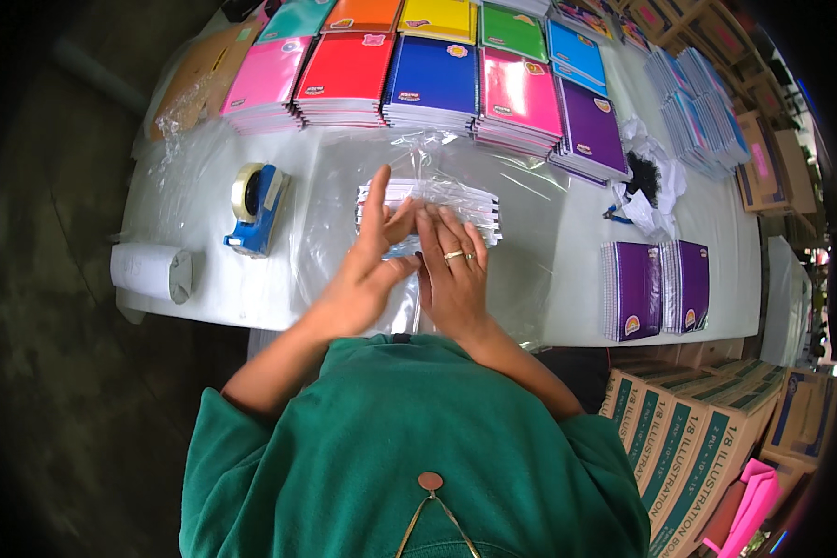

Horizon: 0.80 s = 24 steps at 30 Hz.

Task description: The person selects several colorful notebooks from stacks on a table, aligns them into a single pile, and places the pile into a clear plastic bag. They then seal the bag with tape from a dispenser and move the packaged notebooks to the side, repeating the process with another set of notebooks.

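Both hands are pressing flat, fingers spread: the left hand (374, 249) and right hand (453, 270) are smoothing clear wrap (437, 163) over the notebook bundle (430, 206), right of the tape dispenser (256, 206). Seemingly mid-wrapping; next probably calls for holding the fold and reaching for tape.

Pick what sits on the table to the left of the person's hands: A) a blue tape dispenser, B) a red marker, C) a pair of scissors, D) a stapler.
A: a blue tape dispenser holding a roll of tape stands left of the left hand and right hand, which press on a plastic-wrapped stack of notebooks.
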{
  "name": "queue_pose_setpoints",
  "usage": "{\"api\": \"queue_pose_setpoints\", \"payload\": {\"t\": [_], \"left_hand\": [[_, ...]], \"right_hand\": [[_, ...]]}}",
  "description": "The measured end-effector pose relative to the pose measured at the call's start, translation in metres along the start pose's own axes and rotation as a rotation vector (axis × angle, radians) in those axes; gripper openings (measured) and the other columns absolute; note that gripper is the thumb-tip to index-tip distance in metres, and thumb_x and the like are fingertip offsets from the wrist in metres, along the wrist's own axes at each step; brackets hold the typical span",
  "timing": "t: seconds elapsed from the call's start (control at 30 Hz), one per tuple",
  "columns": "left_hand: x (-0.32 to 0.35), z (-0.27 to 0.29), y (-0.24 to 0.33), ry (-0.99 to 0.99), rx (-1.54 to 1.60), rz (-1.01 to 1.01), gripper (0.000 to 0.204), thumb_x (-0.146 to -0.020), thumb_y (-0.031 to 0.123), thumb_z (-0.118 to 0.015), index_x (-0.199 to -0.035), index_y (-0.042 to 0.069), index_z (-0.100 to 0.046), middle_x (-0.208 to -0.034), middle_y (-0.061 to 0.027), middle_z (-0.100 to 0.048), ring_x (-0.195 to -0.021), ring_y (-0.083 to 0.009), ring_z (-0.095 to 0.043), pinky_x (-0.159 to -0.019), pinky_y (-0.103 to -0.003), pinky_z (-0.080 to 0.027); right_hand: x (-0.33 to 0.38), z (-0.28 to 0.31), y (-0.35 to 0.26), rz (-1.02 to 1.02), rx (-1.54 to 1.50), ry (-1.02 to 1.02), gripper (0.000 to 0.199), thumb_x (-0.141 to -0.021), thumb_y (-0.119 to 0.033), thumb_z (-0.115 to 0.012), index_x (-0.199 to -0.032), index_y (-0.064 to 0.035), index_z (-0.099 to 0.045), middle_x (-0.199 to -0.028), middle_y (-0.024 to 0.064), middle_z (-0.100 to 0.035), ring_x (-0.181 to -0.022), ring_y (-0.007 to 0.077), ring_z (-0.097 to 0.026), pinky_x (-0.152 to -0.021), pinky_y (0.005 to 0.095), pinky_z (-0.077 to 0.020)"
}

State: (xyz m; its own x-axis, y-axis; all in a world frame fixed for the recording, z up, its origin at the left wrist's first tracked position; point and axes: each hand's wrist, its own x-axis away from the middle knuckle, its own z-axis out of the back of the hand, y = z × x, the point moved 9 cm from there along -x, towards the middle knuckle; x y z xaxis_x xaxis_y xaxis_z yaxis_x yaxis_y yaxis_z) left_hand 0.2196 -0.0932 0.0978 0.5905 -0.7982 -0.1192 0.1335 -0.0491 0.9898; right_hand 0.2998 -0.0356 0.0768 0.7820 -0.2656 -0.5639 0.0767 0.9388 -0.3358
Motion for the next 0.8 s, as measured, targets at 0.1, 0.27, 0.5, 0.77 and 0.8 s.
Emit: {"api": "queue_pose_setpoints", "payload": {"t": [0.1,0.27,0.5,0.77,0.8], "left_hand": [[-0.040,0.046,0.000,0.066,0.040,0.049,0.055,-0.080,0.005,-0.045,-0.133,-0.001,-0.031,-0.128,-0.0249,-0.045,-0.115,-0.0283,-0.050,-0.099,-0.040,-0.035],[-0.105,0.024,0.036,-0.272,-0.740,-0.299,0.030,-0.080,0.005,-0.058,-0.109,0.000,-0.057,-0.101,-0.0112,-0.063,-0.086,-0.0173,-0.060,-0.076,-0.029,-0.047],[-0.143,0.078,0.074,0.003,-0.491,-0.388,0.040,-0.083,0.029,-0.062,-0.113,0.004,-0.059,-0.093,-0.0112,-0.065,-0.090,-0.0195,-0.060,-0.081,-0.033,-0.045],[-0.039,-0.008,0.018,-0.023,-0.712,-0.465,0.017,-0.072,0.000,-0.067,-0.088,0.005,-0.067,-0.092,-0.0105,-0.067,-0.085,-0.0231,-0.066,-0.074,-0.031,-0.052],[-0.025,-0.011,0.019,0.046,-0.700,-0.568,0.017,-0.068,-0.001,-0.068,-0.084,0.005,-0.067,-0.091,-0.0094,-0.067,-0.086,-0.0234,-0.066,-0.075,-0.033,-0.052]], "right_hand": [[-0.006,0.007,0.004,0.027,0.044,-0.026,0.042,-0.081,-0.010,-0.056,-0.123,-0.0093,-0.053,-0.126,0.0054,-0.052,-0.120,0.0197,-0.045,-0.100,0.0357,-0.0298],[-0.010,0.007,0.005,0.041,0.015,-0.004,0.042,-0.079,-0.010,-0.058,-0.121,-0.0105,-0.055,-0.123,0.0040,-0.053,-0.115,0.0192,-0.048,-0.097,0.0353,-0.0326],[-0.010,0.010,0.005,0.050,0.002,0.022,0.040,-0.079,-0.010,-0.058,-0.119,-0.0118,-0.057,-0.122,0.0025,-0.053,-0.115,0.0174,-0.048,-0.097,0.0341,-0.0318],[-0.001,0.023,0.031,-0.065,-0.350,0.518,0.035,-0.075,0.002,-0.060,-0.109,-0.0076,-0.058,-0.118,0.0043,-0.055,-0.113,0.0195,-0.049,-0.089,0.0347,-0.0389],[-0.002,0.025,0.031,-0.103,-0.384,0.544,0.034,-0.074,0.005,-0.060,-0.105,-0.0068,-0.059,-0.114,0.0044,-0.058,-0.111,0.0204,-0.051,-0.087,0.0346,-0.0403]]}}
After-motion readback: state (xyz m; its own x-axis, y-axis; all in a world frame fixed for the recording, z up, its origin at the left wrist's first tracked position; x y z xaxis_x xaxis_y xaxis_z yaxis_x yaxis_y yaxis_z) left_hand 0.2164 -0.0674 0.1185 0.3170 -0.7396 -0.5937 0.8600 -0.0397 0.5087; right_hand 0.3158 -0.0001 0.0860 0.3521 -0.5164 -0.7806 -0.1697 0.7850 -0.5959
